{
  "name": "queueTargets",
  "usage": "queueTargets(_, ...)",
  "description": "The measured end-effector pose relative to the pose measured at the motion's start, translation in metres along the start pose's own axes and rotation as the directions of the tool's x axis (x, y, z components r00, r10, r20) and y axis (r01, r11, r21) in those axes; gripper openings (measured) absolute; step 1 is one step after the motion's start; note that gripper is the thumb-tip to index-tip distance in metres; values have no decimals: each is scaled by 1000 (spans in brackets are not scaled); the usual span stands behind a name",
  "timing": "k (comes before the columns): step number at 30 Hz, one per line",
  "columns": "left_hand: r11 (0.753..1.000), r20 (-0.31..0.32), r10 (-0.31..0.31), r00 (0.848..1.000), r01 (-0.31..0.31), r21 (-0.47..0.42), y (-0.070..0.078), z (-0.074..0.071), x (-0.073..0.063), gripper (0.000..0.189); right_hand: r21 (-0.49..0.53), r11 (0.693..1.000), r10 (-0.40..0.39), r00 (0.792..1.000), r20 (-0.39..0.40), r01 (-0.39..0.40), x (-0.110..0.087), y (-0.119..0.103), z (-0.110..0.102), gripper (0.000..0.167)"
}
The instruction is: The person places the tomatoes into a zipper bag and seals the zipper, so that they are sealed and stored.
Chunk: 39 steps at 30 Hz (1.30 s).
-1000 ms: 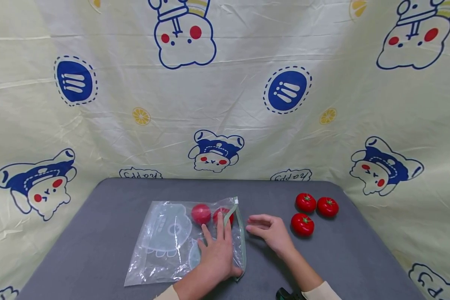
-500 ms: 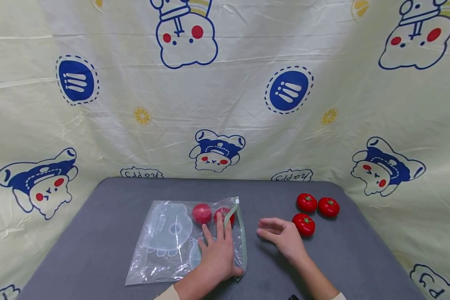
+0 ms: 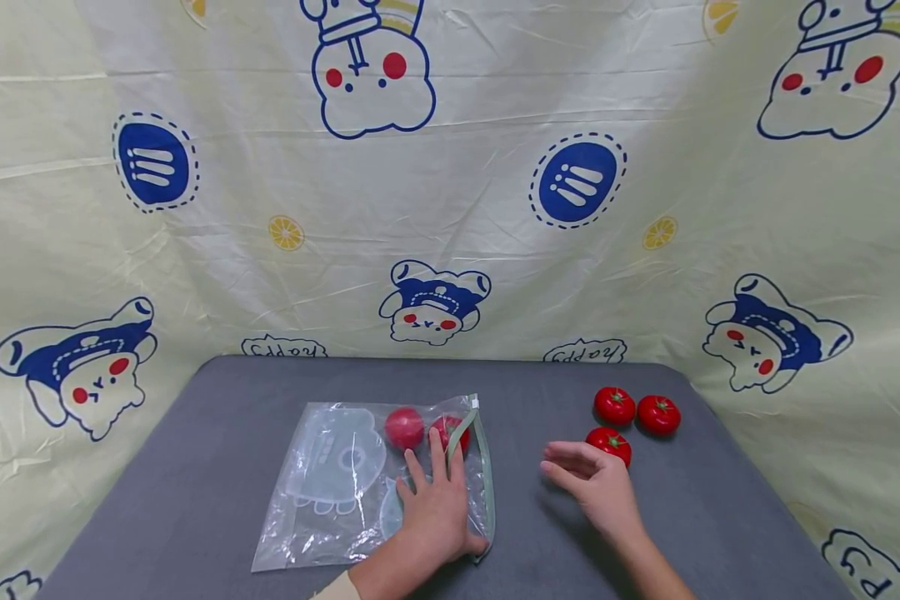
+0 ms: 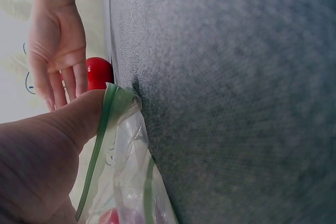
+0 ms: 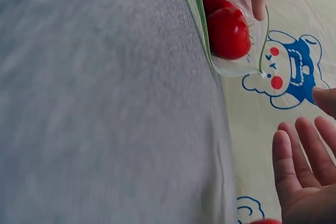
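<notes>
A clear zip bag (image 3: 322, 533) with a pale print lies flat on the table, its green-edged mouth facing right. Inside it, near the mouth, are two red tomatoes (image 3: 404, 428), and the right wrist view shows the mouth gaping around one tomato (image 5: 229, 34). My left hand (image 3: 437, 512) is on the bag with fingers spread and straight, the thumb at the mouth's near corner. My right hand (image 3: 598, 487) is in the air, empty, fingers loosely bent. Behind it sits a tomato (image 3: 609, 440), partly covered by the hand in the head view.
Two more tomatoes, a left one (image 3: 614, 406) and a right one (image 3: 657, 415), sit close together at the table's back right. The grey table (image 3: 195, 467) ends at the back against a hanging cream cloth (image 3: 450, 183) with cartoon prints.
My right hand has moved right, away from the bag's mouth and toward the loose tomatoes. My left hand and the bag have stayed in place.
</notes>
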<state>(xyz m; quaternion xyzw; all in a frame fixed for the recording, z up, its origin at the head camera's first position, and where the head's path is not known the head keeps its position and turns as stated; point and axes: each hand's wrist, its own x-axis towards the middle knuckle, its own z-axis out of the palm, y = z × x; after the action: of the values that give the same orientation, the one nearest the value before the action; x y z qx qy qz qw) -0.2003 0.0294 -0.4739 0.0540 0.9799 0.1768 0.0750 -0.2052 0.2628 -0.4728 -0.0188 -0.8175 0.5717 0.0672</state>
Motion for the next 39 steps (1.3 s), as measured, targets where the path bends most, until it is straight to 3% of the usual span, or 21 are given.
queueTargets(5, 1000, 5, 4, 1000, -4, -7, -1, 0, 0, 132, -4, 997, -74, 990, -121, 74, -2, 4, -9, 36)
queueTargets(13, 1000, 29, -6, 1000, 7, -23, 0, -1, 0, 130, 19, 980, -181, 930, -319, 197, 1, 8, -21, 25)
queueTargets(23, 999, 19, -17, 1000, 17, -30, 2, -3, -1, 131, -129, 975, -223, 857, -465, 183, 13, 20, -38, 18)
queueTargets(28, 999, 19, -21, 1000, 21, -29, 2, -2, -2, 131, -172, 975, -210, 839, -502, 140, 18, 22, -44, 17)
queueTargets(30, 999, 17, -21, 1000, 21, -26, 1, -2, -2, 131, -184, 976, -194, 841, -504, 114, 19, 22, -46, 19)
queueTargets(33, 999, 13, -22, 1000, 22, -24, 1, -2, -2, 132, -208, 976, -159, 864, -479, 64, 20, 23, -50, 24)
queueTargets(39, 999, 9, -22, 1000, 22, -26, 1, -2, -1, 132, -235, 967, 11, 942, -335, -95, 23, 23, -57, 50)
